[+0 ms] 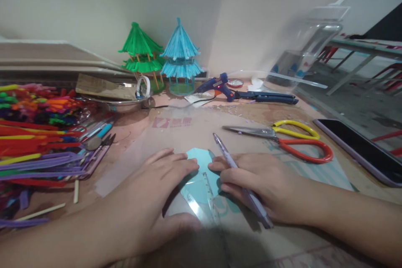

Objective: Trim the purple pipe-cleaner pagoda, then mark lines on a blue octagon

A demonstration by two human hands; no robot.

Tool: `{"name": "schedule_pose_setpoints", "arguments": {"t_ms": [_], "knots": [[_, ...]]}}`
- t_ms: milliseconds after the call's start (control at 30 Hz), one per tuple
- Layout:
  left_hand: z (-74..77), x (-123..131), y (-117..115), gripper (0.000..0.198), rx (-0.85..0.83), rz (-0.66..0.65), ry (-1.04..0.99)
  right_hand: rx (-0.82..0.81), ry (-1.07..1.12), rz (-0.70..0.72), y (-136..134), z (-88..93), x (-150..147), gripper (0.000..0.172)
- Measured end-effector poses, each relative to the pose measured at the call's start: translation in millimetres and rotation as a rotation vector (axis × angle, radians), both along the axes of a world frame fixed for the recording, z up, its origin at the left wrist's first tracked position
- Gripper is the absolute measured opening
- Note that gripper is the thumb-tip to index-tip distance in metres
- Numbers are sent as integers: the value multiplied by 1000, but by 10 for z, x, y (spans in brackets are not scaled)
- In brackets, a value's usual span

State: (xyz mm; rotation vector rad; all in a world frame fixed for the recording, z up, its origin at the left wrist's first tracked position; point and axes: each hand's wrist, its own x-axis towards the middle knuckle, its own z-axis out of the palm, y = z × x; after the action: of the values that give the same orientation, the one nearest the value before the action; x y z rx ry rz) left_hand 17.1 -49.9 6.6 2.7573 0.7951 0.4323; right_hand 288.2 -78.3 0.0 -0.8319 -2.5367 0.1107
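A piece of light-blue paper lies on the work surface between my hands. On it rests a clear set square with a printed scale along one edge. My left hand is spread, palm down, with its fingertips on the paper and its thumb near the set square's lower part. In my right hand a purple patterned pen is held slantwise between the fingers, one end pointing away from me. The fingertips of that hand touch the paper's right edge.
Scissors with yellow and red handles lie at right, beside a phone. Behind are a blue glue gun, green and blue pagoda-like models and a metal bowl. Colourful pipe cleaners fill the left.
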Motion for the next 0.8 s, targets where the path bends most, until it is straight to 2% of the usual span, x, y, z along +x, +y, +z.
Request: {"name": "schedule_pose_setpoints", "arguments": {"t_ms": [100,200,267,300,400,567,800], "knots": [[9,10,-8,57,57,-35,-21,-3,-15,-18,-10,-17,14,17],[28,27,-25,27,161,-208,-40,-11,-21,-24,-15,-25,16,17],[43,39,-49,30,146,-351,-17,-22,-20,-30,-14,-26,13,17],[51,42,-61,32,118,-382,-7,-25,-16,-30,-14,-25,12,17],[65,41,-73,29,84,-309,6,-28,-1,-24,-10,-28,9,18],[53,17,1,20,178,-184,0,-24,-7,-27,-5,-39,10,18],[31,30,63,30,284,-133,2,-30,-27,-30,-6,-31,16,21]]}}
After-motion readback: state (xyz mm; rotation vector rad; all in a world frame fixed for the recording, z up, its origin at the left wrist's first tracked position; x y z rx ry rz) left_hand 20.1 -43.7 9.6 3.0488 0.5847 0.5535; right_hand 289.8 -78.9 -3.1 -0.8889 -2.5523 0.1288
